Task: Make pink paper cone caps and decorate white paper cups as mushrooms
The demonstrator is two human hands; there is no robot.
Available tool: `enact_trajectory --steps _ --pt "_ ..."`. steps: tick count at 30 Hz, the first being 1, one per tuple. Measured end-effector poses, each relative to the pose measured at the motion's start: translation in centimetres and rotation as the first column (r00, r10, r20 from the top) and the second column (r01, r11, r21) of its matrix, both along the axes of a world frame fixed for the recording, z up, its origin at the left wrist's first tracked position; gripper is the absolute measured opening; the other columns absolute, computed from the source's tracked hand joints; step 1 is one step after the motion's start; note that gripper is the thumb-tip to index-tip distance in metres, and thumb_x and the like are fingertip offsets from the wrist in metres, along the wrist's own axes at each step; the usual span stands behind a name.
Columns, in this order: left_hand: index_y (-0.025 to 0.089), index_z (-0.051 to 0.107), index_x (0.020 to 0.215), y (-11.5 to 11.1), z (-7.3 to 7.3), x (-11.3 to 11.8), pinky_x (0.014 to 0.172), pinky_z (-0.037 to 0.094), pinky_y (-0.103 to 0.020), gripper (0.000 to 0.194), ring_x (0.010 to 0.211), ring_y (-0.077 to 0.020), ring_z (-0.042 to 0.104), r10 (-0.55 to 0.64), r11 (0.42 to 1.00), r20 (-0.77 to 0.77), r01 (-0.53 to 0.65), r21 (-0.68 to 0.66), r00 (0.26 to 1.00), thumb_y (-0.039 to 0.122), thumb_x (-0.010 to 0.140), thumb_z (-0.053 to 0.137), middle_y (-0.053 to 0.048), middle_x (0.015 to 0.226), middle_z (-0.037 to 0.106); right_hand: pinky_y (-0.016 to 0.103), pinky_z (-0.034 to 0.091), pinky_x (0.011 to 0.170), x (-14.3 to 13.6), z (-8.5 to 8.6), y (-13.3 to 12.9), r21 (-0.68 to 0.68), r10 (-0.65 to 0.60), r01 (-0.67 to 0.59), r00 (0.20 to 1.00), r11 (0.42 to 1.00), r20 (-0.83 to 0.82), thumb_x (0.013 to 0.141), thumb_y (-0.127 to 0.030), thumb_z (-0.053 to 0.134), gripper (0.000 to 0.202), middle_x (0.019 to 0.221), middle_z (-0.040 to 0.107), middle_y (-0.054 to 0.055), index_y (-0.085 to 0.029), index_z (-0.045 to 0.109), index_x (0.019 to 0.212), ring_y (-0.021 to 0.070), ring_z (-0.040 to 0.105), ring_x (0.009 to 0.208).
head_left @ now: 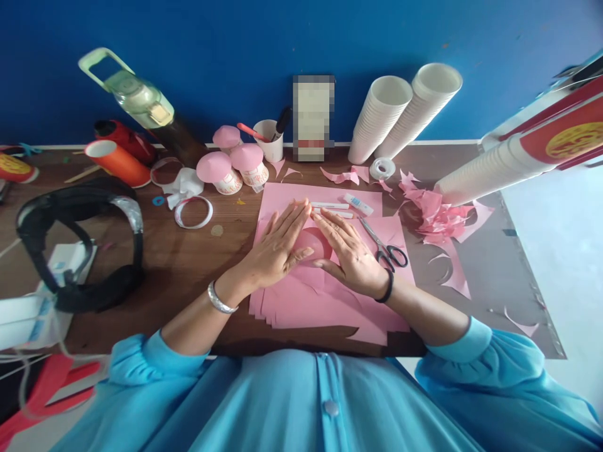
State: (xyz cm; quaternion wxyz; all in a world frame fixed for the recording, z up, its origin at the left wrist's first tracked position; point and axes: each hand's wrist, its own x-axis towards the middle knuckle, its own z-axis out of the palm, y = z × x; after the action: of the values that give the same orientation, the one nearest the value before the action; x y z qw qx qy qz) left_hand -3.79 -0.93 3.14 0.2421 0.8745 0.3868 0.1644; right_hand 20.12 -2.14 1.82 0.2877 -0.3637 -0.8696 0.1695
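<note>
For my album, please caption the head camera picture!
Left hand and right hand over pink paper, scissors alongside, pink-topped cups behind.

I can't make out one full word from here: the red lettering round the pink-topped cups [229,182] is too small, the white tube's [358,204] blue print blurs, and the red wrapper's [537,138] yellow emblem [575,140] is illegible.
</note>
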Motion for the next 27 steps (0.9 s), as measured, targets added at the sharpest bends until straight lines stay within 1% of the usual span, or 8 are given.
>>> enact_trajectory --steps 2,5,7,10,14,19,24,27 --pt "0.025 -0.008 0.167 0.2 0.5 -0.5 0.129 0.011 -0.063 0.093 0.163 -0.0341 0.005 0.003 0.999 0.009 -0.004 0.054 1.000 0.070 0.099 0.038 -0.019 0.175 0.009 0.064 0.040 0.120 0.4 0.8 0.0 0.008 -0.033 0.033 0.999 0.999 -0.022 0.103 -0.056 0.051 0.080 0.161 0.047 0.019 -0.021 0.018 0.167 0.0358 0.039 0.154" --pt "0.023 -0.001 0.168 0.6 1.6 -0.5 0.129 0.010 -0.063 0.107 0.163 -0.0366 0.008 -0.007 0.993 0.013 0.005 0.119 1.000 0.078 0.090 0.047 -0.020 0.174 0.015 0.063 0.043 0.118 1.2 2.1 0.0 0.048 -0.107 0.113 0.989 0.992 -0.103 0.105 -0.039 0.051 0.065 0.154 0.056 0.016 -0.024 0.028 0.164 0.0343 0.046 0.148" --pt "0.024 0.005 0.168 1.0 2.1 0.2 0.130 0.013 -0.061 0.106 0.163 -0.0348 0.011 -0.056 0.993 0.015 0.054 0.103 0.998 0.078 0.089 0.049 -0.019 0.173 0.019 0.061 0.047 0.114 1.8 2.7 0.0 0.075 -0.167 0.181 0.972 0.981 -0.164 0.104 -0.031 0.054 0.059 0.146 0.062 0.014 -0.026 0.035 0.160 0.0331 0.053 0.141" --pt "0.025 0.015 0.167 1.8 2.4 2.0 0.130 0.015 -0.060 0.104 0.163 -0.0331 0.014 -0.137 0.990 0.006 0.137 0.026 0.991 0.081 0.086 0.051 -0.015 0.173 0.022 0.057 0.054 0.107 2.4 3.1 -0.3 0.091 -0.234 0.258 0.948 0.962 -0.216 0.102 -0.028 0.058 0.057 0.138 0.067 0.012 -0.029 0.040 0.157 0.0315 0.062 0.130" --pt "0.026 0.034 0.161 2.6 2.0 4.0 0.129 0.020 -0.062 0.092 0.160 -0.0334 0.026 -0.163 0.986 -0.006 0.163 -0.046 0.987 0.078 0.088 0.055 -0.013 0.169 0.035 0.056 0.056 0.105 2.6 2.8 -1.0 0.012 -0.278 0.287 0.937 0.958 -0.211 0.103 -0.032 0.057 0.053 0.138 0.067 0.012 -0.030 0.043 0.154 0.0315 0.065 0.126" --pt "0.022 0.048 0.152 2.7 1.4 4.6 0.125 0.031 -0.056 0.074 0.153 -0.0319 0.041 -0.162 0.987 0.067 0.162 -0.006 0.985 0.065 0.093 0.060 -0.014 0.160 0.050 0.053 0.059 0.099 2.8 1.8 -1.6 -0.103 -0.303 0.286 0.920 0.953 -0.248 0.103 -0.037 0.057 0.048 0.131 0.071 0.012 -0.027 0.048 0.149 0.0288 0.069 0.114" --pt "0.026 0.048 0.152 2.6 1.7 4.5 0.122 0.031 -0.058 0.069 0.153 -0.0330 0.041 -0.175 0.984 0.039 0.173 0.050 0.984 0.061 0.095 0.061 -0.013 0.160 0.051 0.054 0.059 0.102 3.0 0.9 -1.5 -0.215 -0.340 0.281 0.882 0.935 -0.327 0.102 -0.039 0.059 0.048 0.136 0.068 0.014 -0.028 0.050 0.147 0.0281 0.069 0.119" --pt "0.029 0.056 0.147 2.7 1.8 4.6 0.122 0.030 -0.059 0.060 0.156 -0.0338 0.036 -0.160 0.986 0.012 0.159 0.055 0.987 0.059 0.096 0.061 -0.009 0.161 0.050 0.053 0.059 0.102 3.0 0.9 -1.4 -0.232 -0.332 0.261 0.873 0.937 -0.358 0.102 -0.038 0.060 0.047 0.138 0.067 0.013 -0.028 0.050 0.147 0.0273 0.068 0.122"
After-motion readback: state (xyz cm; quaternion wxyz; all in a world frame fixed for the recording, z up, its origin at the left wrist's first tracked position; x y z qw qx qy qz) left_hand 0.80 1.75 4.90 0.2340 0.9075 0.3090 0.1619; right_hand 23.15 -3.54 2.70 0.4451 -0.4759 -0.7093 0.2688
